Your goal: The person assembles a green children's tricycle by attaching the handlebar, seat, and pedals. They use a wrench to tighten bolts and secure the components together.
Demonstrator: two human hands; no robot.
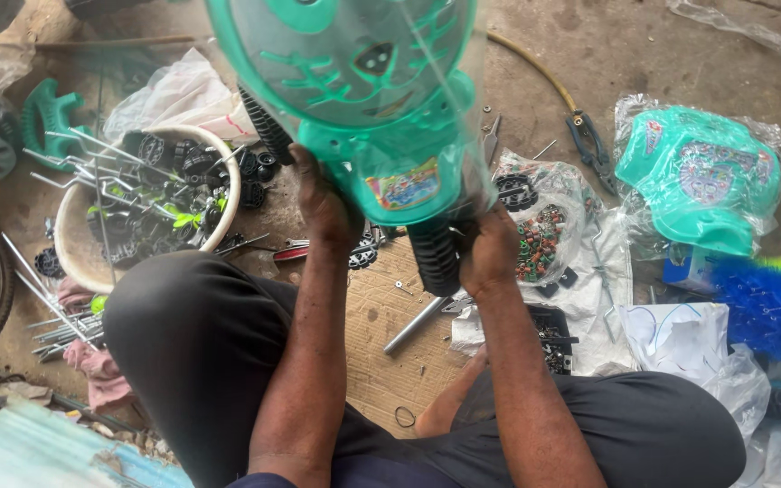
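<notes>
While raised, teal plastic seat, left hand and right hand beneath

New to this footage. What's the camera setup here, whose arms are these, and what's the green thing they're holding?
There is one picture, from a camera worn on a person's head, looking down at their own arms and lap; the person sits on the floor. There is no robot. The left hand and right hand both grip a teal plastic seat part in clear wrap, raised close to the lens, with a black ribbed piece under it. Around them lie a white basin of metal rods and small black parts, a second wrapped teal part, pliers, a bag of small parts and a metal tube on cardboard.
</notes>
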